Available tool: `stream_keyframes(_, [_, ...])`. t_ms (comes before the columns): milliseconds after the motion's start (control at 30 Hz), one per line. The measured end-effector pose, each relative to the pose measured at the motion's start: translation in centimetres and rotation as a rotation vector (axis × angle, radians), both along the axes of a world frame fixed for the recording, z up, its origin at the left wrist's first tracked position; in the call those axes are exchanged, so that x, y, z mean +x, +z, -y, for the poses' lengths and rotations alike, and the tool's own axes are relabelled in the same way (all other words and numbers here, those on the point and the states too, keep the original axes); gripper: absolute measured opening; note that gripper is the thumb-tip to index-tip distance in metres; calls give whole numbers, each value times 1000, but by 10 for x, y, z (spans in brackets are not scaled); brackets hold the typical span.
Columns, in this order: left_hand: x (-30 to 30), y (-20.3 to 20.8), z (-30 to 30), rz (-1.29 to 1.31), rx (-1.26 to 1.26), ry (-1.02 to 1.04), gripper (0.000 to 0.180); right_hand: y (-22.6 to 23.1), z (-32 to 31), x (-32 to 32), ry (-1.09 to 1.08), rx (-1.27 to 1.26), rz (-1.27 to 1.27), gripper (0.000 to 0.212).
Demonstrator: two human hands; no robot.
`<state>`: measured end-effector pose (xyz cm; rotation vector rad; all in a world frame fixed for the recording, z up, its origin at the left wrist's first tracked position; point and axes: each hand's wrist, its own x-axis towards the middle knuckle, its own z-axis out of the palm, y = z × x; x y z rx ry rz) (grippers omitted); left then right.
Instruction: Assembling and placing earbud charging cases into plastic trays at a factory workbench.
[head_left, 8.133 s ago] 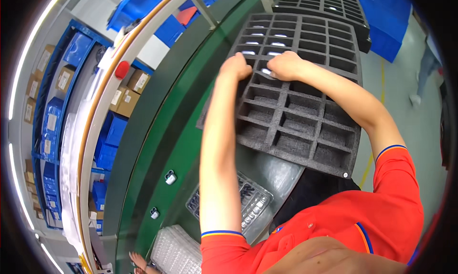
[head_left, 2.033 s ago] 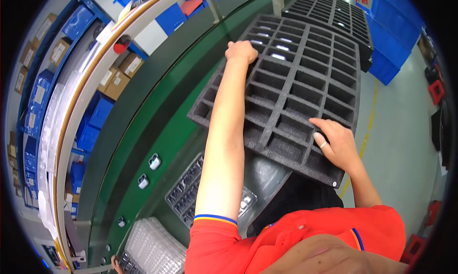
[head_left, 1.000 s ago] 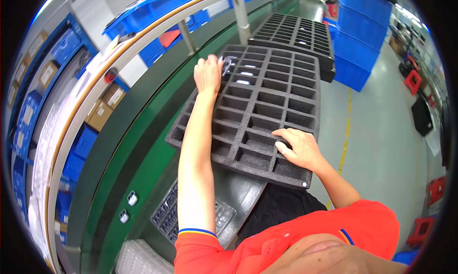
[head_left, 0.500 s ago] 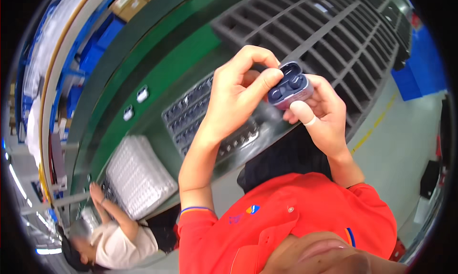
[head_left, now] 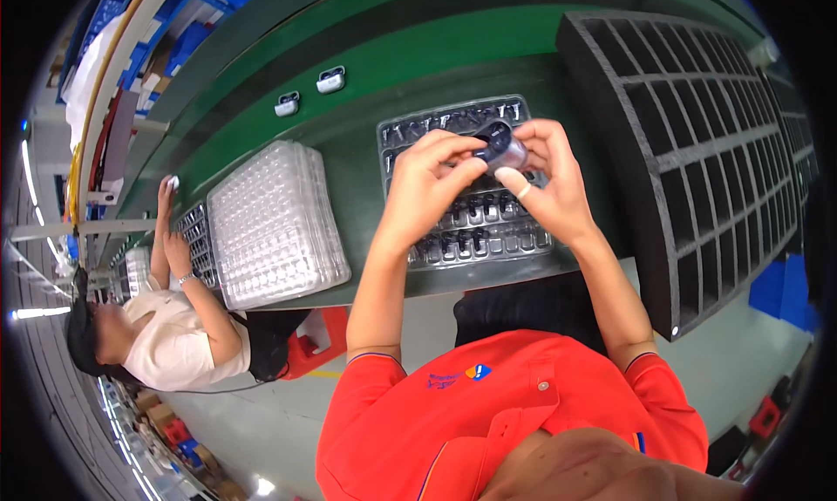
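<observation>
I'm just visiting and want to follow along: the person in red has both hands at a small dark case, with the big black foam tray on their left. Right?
Not quite: the big black foam tray is on their right, as the head view shows. The rest stands: the left hand and right hand are both at the small dark case.

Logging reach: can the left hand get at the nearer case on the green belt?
Probably yes: nothing visible blocks the left hand from the nearer case, though that hand is at the dark case.
</observation>
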<state>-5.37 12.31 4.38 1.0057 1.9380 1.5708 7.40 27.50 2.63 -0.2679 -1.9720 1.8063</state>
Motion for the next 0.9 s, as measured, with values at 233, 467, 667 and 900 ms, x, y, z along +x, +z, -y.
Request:
stream_keyframes(233, [-35, -39, 10, -192, 156, 451, 16, -26, -23, -96, 230, 41, -33, 39])
stream_keyframes(467, [-12, -4, 29, -146, -38, 307, 17, -104, -164, -235, -315, -49, 17, 38])
stream_keyframes(667, [55, -30, 39, -176, -311, 77, 19, -89, -172, -224, -472, 291, 407, 36])
stream_keyframes(900, [75, -60, 20, -478, -315, -109, 13, -42, -48, -111, -482, 140, -131, 43])
